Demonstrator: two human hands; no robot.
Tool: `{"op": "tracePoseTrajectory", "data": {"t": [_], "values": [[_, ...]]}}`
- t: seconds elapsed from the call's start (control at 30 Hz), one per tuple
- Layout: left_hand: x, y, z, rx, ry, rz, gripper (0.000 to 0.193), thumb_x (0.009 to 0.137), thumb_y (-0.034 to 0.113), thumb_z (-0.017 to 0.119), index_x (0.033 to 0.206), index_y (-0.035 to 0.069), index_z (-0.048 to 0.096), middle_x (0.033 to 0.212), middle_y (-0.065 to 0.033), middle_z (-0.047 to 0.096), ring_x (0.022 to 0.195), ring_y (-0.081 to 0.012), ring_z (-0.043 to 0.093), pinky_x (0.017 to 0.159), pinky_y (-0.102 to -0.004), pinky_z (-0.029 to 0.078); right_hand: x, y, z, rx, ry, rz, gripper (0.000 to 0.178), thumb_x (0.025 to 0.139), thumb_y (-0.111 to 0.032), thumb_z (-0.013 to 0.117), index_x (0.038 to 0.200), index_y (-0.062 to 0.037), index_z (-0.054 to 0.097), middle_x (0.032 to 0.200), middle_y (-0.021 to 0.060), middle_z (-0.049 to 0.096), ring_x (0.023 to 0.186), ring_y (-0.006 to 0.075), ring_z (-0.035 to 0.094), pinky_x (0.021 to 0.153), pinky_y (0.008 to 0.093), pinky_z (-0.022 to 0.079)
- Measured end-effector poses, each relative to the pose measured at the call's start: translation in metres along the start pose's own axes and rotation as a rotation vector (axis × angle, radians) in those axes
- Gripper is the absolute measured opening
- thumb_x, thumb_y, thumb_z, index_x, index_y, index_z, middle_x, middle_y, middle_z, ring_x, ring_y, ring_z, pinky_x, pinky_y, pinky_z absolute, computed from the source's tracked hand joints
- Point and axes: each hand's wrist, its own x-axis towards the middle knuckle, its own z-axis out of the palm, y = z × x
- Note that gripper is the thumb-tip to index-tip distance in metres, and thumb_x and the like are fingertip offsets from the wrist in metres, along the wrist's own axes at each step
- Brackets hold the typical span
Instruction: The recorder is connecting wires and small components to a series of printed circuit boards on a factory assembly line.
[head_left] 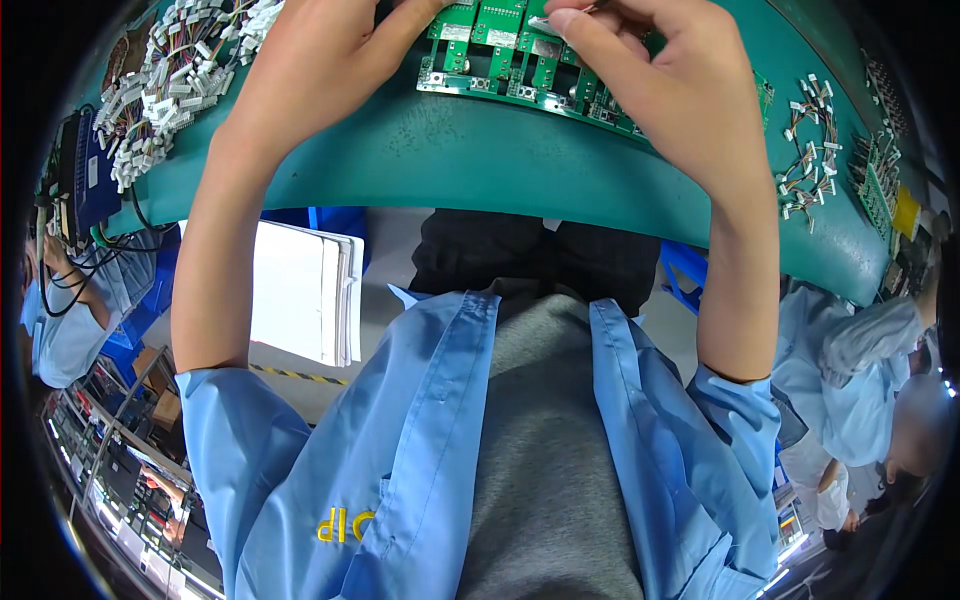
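Observation:
A panel of green circuit boards [540,97], joined side by side with small parts along the near strip, lies on the green mat at the top of the view. My left hand [325,65] is at its left, thumb stretched toward the board's far part; the other fingertips pass out of the picture, so its grip is hidden. Over the panel's right part my right hand [685,85] is closed in a pinch, thumb and forefinger together. By that thumb tip sits a small whitish piece [541,24] on the board; what the pinch holds cannot be made out.
White-plugged wire connectors [165,95] are heaped at the left of the green mat [400,165]; more wired connectors [812,150] lie at the right. A blue device [97,170] with cables stands far left. Papers [305,290] are below the mat's edge. Co-workers [845,370] sit both sides.

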Motion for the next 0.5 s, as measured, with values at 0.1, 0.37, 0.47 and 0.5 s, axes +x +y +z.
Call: {"op": "tracePoseTrajectory", "data": {"t": [0.1, 0.37, 0.47, 0.5], "values": [[0.0, 0.002, 0.003, 0.003, 0.025, 0.001, 0.004, 0.088, 0.002, 0.063, 0.089, -0.001, 0.061, 0.083, -0.0106, 0.058, 0.072, -0.0221, 0.053, 0.067, -0.0308, 0.044, 0.003, 0.003, 0.004, -0.192, -0.02, -0.011, 0.009, 0.084, -0.003, 0.066, 0.077, 0.0008, 0.064, 0.063, 0.0029, 0.058, 0.051, 0.0157, 0.045, 0.067, 0.026, 0.042], [-0.002, -0.019, 0.002, 0.155, 0.031, 0.088, 0.004, 0.088, 0.001, 0.063, 0.089, -0.001, 0.06, 0.081, -0.0098, 0.057, 0.07, -0.0217, 0.052, 0.066, -0.0309, 0.043, 0.005, -0.019, 0.002, -0.161, -0.084, 0.163, 0.013, 0.082, -0.006, 0.066, 0.073, -0.0002, 0.06, 0.067, 0.0074, 0.055, 0.06, 0.0228, 0.047, 0.08, 0.0308, 0.04], [-0.002, -0.018, 0.004, 0.182, 0.063, 0.142, 0.005, 0.087, 0.001, 0.063, 0.088, 0.0, 0.059, 0.08, -0.0095, 0.057, 0.069, -0.0216, 0.051, 0.065, -0.0308, 0.043, 0.016, -0.036, -0.007, -0.171, -0.215, 0.37, 0.012, 0.083, -0.007, 0.064, 0.074, -0.0001, 0.06, 0.07, 0.0087, 0.056, 0.064, 0.0241, 0.048, 0.082, 0.0317, 0.04], [-0.003, -0.016, 0.003, 0.189, 0.035, 0.117, 0.005, 0.087, 0.001, 0.063, 0.088, 0.0, 0.059, 0.08, -0.0095, 0.057, 0.069, -0.0216, 0.051, 0.064, -0.0308, 0.043, 0.022, -0.036, -0.008, -0.228, -0.274, 0.296, 0.012, 0.083, -0.007, 0.063, 0.074, 0.0, 0.06, 0.071, 0.0093, 0.057, 0.065, 0.025, 0.049, 0.081, 0.0322, 0.04]]}}
